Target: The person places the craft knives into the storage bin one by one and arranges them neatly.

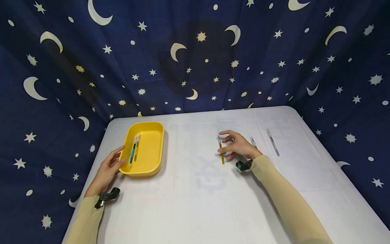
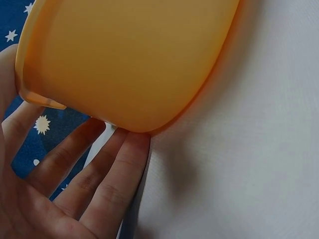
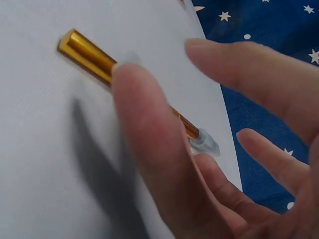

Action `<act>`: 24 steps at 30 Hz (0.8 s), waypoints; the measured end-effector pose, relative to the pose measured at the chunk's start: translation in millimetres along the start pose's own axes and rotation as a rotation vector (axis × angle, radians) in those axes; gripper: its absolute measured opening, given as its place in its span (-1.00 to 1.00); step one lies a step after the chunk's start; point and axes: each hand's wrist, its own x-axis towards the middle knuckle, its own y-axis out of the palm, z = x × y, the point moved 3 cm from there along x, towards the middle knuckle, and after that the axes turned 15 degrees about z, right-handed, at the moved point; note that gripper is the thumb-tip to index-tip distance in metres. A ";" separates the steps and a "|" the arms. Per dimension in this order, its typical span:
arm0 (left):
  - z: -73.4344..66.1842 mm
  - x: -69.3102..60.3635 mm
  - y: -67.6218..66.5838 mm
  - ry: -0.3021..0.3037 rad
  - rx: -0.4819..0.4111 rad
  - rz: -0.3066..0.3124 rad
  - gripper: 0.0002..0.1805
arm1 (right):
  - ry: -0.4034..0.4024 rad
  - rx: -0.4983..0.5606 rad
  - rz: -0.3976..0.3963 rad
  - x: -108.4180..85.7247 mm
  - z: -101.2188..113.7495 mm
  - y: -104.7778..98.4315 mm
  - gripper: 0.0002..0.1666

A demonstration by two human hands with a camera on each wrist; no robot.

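A yellow tray (image 1: 149, 149) stands at the left of the white table, its left rim gripped by my left hand (image 1: 108, 169), thumb over the rim and fingers at the outside. Inside lie a blue pen (image 1: 132, 153) and a gold pen (image 1: 136, 150), side by side. My right hand (image 1: 239, 145) is over another gold pen (image 1: 222, 157), thumb and fingers spread apart around it. In the right wrist view the thumb covers the middle of that gold pen (image 3: 89, 55); whether it touches cannot be told. The left wrist view shows my fingers (image 2: 112, 194) against the tray (image 2: 134, 59).
Right of my right hand lies a clear-capped pen (image 1: 253, 141), partly hidden by the hand and wrist. Farther right is a dark-grey pen (image 1: 274, 145). A blue curtain (image 1: 201, 67) with moons and stars hangs behind and beside the white table (image 1: 182, 203).
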 end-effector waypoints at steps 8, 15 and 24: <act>-0.8 0.0 0.8 0.003 0.002 0.005 -0.27 | 0.036 -0.068 0.021 7.0 0.6 2.2 0.04; 0.1 -1.1 1.7 -0.006 -0.002 0.003 -0.25 | 0.063 -0.131 0.031 12.3 4.7 3.7 0.03; 0.9 0.2 2.3 -0.020 -0.003 0.000 -0.25 | 0.097 -0.156 0.037 13.2 6.9 4.9 0.02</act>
